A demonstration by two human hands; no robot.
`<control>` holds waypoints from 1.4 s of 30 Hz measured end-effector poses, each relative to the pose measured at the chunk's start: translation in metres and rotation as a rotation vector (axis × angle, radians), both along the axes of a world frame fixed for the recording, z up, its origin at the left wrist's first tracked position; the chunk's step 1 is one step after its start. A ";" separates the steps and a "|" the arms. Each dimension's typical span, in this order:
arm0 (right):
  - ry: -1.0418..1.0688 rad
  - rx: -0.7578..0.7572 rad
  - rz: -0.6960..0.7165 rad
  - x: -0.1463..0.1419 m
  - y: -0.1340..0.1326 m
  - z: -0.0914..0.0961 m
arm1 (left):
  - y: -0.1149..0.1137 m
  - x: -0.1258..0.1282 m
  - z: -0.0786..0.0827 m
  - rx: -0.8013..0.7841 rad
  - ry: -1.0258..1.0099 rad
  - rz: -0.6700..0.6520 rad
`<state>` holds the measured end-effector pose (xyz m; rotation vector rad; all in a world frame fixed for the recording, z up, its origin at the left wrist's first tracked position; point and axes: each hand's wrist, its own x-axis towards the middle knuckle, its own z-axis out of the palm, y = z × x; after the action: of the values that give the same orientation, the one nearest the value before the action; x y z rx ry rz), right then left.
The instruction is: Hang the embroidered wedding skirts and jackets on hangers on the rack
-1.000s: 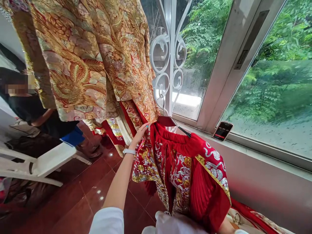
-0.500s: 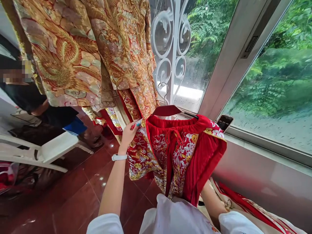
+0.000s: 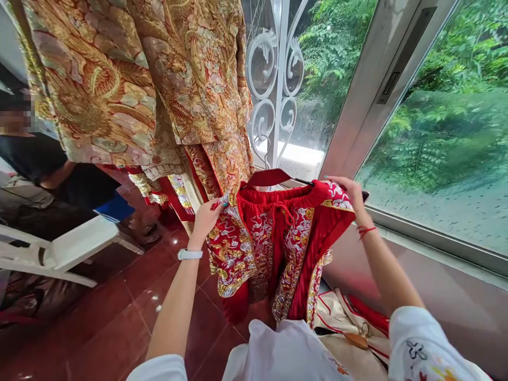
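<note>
A red embroidered jacket (image 3: 234, 248) with silver and gold patterns hangs open in front of me on a red hanger (image 3: 268, 177). Inside it is a red gathered waistband (image 3: 273, 203) with a cord tied in a bow. My left hand (image 3: 208, 217) is closed on the jacket's upper edge at the left, thumb and fingers pinching the cloth. At the opposite shoulder, my right hand (image 3: 350, 191) grips the jacket too, its fingertips partly hidden behind the fabric. The hanger's metal hook (image 3: 266, 151) rises by the white scroll ironwork.
Gold embroidered garments (image 3: 107, 90) hang at the upper left. A white chair (image 3: 85, 235) and a person in dark clothes (image 3: 51, 164) are at the left. A window (image 3: 428, 148) fills the right. Cream and red cloth (image 3: 349, 312) lies low right. A phone (image 3: 365, 196) is partly covered by my right hand.
My right hand has come up from below, behind the jacket, and now holds its right shoulder. The jacket's right side hangs lower and straighter. My left hand keeps its hold.
</note>
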<state>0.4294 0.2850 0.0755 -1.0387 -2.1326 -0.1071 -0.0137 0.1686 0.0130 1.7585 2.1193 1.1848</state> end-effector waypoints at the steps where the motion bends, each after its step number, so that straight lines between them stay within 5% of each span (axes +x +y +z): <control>1: -0.027 0.003 -0.001 0.003 0.004 0.009 | 0.002 0.001 -0.002 0.003 -0.007 0.004; 8: -0.204 0.003 -0.036 -0.009 -0.004 0.101 | 0.008 0.009 -0.002 0.043 -0.045 -0.031; 12: -0.224 -0.133 0.019 -0.017 -0.021 0.126 | 0.001 0.010 -0.001 0.079 -0.058 -0.049; 16: -0.241 -0.203 0.092 0.000 -0.039 0.090 | -0.007 0.007 -0.003 0.057 -0.044 -0.077; 21: 0.003 0.048 -0.202 0.009 -0.036 -0.007 | -0.007 0.008 -0.003 0.017 0.003 -0.066; 24: 0.127 0.129 -0.252 0.007 -0.016 -0.043 | -0.010 0.012 0.000 0.009 0.059 0.002; 26: 0.027 0.166 -0.203 0.011 -0.004 -0.042 | -0.017 0.016 0.004 -0.009 0.113 0.043; 29: -0.191 0.214 -0.154 0.024 -0.002 -0.007 | -0.032 0.025 0.010 -0.047 0.199 0.084; 34: -0.332 0.252 -0.170 0.035 -0.059 0.056 | -0.050 0.042 0.020 -0.097 0.269 0.213; 38: -0.289 0.175 -0.157 0.026 -0.096 0.037 | -0.049 0.045 0.020 -0.104 0.258 0.223; 42: 0.055 -0.025 -0.178 0.004 -0.079 -0.012 | -0.041 0.037 0.012 -0.032 0.208 0.184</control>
<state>0.4331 0.2055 0.0631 -1.2309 -1.9942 -0.1355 0.0229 0.1272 0.0249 1.7738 2.4507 1.0401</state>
